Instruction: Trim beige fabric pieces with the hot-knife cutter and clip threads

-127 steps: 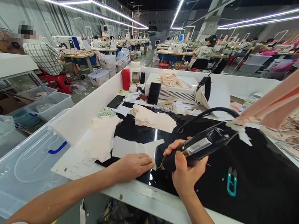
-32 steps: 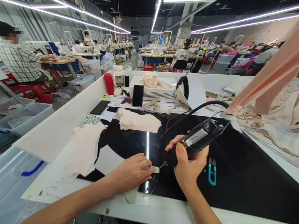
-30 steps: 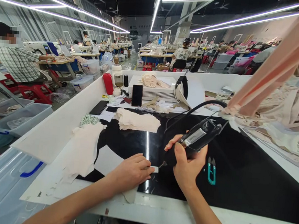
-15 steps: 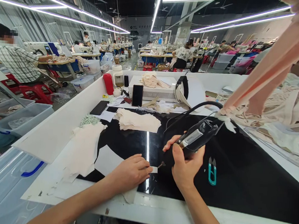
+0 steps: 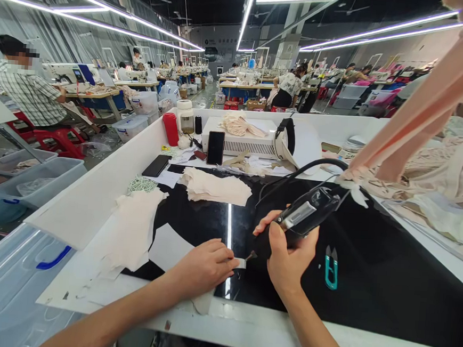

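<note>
My left hand [image 5: 208, 265] lies on the black work surface, its fingers together and pressing down a small white strip [image 5: 242, 263], whose end sticks out past the fingertips. In my right hand [image 5: 291, 256] is a black corded hot knife [image 5: 304, 214], fingers wrapped round its body. Its small flared metal tip [image 5: 251, 256] is close by the strip's free end; I cannot tell if they touch. Teal thread snips [image 5: 331, 272] lie to the right of my right hand. Left of my left hand is a white sheet [image 5: 169, 248], partly under the forearm.
Cream fabric pieces are stacked at the left [image 5: 136, 230] and the back [image 5: 216, 187]. A phone [image 5: 216, 148] stands before a white box [image 5: 237, 142]. Peach fabric [image 5: 416, 113] hangs at the right, near the tool's cable [image 5: 299, 171]. Low white walls [image 5: 106, 185] edge the table.
The view has shifted slightly. Both hands keep nearly the same pose, with the tool's tip marginally closer to the strip. In the background, a seated person at the left has moved.
</note>
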`<action>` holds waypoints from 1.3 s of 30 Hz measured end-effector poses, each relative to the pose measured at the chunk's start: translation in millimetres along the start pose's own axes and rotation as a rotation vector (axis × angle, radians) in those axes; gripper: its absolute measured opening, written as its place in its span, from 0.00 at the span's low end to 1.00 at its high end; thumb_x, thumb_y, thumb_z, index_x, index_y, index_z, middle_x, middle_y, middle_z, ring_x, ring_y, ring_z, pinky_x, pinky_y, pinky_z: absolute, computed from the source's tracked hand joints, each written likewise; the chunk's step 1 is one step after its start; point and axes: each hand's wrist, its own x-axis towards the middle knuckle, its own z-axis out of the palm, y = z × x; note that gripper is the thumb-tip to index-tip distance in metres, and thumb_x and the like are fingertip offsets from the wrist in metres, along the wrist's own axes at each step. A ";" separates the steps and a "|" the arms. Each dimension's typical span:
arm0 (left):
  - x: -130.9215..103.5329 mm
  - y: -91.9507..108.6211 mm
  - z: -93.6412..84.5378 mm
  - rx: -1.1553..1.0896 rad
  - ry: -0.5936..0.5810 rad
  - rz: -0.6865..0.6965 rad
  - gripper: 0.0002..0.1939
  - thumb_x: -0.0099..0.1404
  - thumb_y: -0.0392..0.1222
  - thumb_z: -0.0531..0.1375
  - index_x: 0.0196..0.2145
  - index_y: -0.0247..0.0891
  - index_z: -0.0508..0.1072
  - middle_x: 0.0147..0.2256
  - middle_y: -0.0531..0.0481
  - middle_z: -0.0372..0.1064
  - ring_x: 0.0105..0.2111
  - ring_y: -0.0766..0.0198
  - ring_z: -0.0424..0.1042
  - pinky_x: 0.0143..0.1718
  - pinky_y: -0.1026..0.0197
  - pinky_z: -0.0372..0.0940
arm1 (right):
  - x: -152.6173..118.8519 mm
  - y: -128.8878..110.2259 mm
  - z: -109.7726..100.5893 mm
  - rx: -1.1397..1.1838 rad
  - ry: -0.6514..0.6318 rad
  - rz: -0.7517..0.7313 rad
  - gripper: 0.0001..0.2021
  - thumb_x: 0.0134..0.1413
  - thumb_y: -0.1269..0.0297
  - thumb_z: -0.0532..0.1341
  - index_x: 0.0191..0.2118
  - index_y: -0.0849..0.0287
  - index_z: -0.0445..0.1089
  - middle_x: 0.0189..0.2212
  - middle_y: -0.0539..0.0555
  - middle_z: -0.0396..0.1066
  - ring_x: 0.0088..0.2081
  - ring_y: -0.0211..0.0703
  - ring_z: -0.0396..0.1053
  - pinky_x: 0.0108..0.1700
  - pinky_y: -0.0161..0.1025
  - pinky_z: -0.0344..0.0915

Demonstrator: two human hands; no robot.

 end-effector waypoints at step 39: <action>-23.2 12.9 -5.5 -0.021 0.106 -0.077 0.08 0.76 0.32 0.56 0.43 0.36 0.75 0.39 0.48 0.74 0.43 0.63 0.73 0.63 0.53 0.63 | -14.3 -14.5 -12.4 -0.036 0.041 0.025 0.20 0.55 0.66 0.70 0.50 0.50 0.65 0.31 0.44 0.75 0.26 0.38 0.72 0.30 0.41 0.74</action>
